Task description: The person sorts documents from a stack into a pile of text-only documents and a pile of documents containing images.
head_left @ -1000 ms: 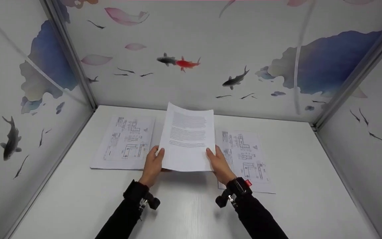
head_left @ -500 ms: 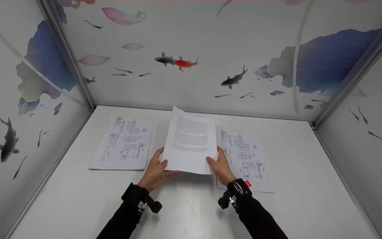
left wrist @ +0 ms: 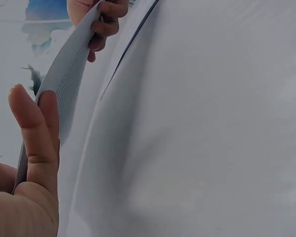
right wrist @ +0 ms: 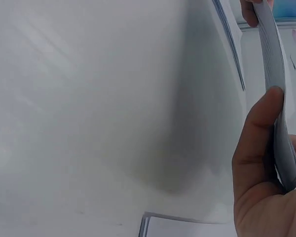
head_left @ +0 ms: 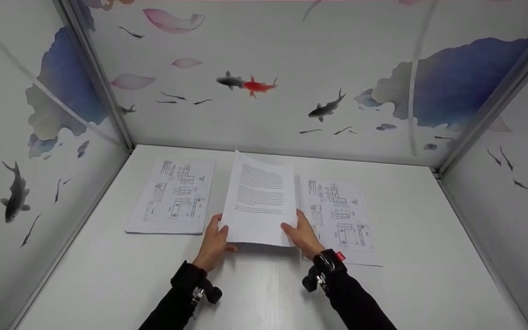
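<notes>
In the head view I see the printed sheaf (head_left: 260, 224) near the middle, tilted, its far left corner the highest point. Both hands hold it by its near corners: the left hand (head_left: 211, 243) at about half past seven and the right hand (head_left: 304, 234) at about half past four, thumbs over the top face. A stack of drawings (head_left: 170, 197) lies on the surface (head_left: 433, 247) at nine o'clock from the sheaf, and another drawing pile (head_left: 342, 220) lies between three and four.

From the left wrist I look along the sheaf's edge at about ten o'clock, pinched between thumb and fingers, with printed lines on its underside and the other hand gripping at eleven. A shadow and a gap tell me the pages are off the surface.

From the right wrist, the grip sits at four o'clock, the left hand at one, and the sheaf bows between them. A paper corner shows at six.

Steadying and squaring the pages looks to me like the step in hand. I'd match the pinch on both sides, level the two corners, and bring the hands together only lightly, since more squeeze could deepen the bow and fan the sheets.
</notes>
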### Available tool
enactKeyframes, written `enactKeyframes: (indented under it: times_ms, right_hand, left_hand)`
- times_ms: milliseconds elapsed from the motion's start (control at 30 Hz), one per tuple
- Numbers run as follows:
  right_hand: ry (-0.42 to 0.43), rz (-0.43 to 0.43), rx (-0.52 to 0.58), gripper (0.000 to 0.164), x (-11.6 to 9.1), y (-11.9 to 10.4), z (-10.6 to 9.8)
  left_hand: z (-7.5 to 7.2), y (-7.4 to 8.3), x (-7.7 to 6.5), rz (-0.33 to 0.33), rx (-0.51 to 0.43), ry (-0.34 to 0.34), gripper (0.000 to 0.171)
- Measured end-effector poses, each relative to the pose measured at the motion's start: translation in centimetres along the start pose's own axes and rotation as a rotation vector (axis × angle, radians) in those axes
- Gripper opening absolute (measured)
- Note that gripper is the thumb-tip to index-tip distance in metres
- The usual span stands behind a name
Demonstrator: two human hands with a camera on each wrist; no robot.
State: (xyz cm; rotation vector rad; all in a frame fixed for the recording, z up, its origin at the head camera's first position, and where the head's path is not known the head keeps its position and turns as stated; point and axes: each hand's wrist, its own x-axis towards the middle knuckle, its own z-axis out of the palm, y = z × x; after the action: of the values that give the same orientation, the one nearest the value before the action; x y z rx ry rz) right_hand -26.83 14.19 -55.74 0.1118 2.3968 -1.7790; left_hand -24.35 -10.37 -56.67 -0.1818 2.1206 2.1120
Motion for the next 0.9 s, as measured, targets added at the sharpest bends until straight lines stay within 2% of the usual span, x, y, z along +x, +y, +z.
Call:
enactKeyframes:
  times_ms: [167, 333, 533, 633, 767, 900]
  right_hand:
    - [-0.027, 0.058, -0.064, 0.044, 0.0, 0.3, -0.2]
    - [-0.024, 0.066, -0.148, 0.035, 0.0, 0.4, -0.4]
    - [0.029, 0.006, -0.387, 0.036, -0.2, 0.6, -1.4]
    - [0.066, 0.001, -0.48, 0.039, -0.3, 0.7, -1.9]
    - [0.089, -0.009, -0.561, 0.036, -0.3, 0.7, -2.2]
    - [0.092, -0.025, -0.608, 0.03, -0.2, 0.8, -2.3]
  left_hand:
    - [-0.3, -0.5, -0.1, -0.052, 0.046, 0.004, 0.04]
    - [-0.3, -0.7, -0.3, -0.081, 0.116, 0.007, 0.045]
    - [-0.1, -0.6, -0.4, -0.021, 0.307, 0.087, 0.048]
    - [-0.1, -0.5, -0.6, 0.035, 0.457, 0.133, 0.05]
    - [-0.2, -0.3, -0.8, 0.109, 0.662, 0.184, 0.049]
    - [-0.4, 0.1, -0.9, 0.151, 0.787, 0.207, 0.041]
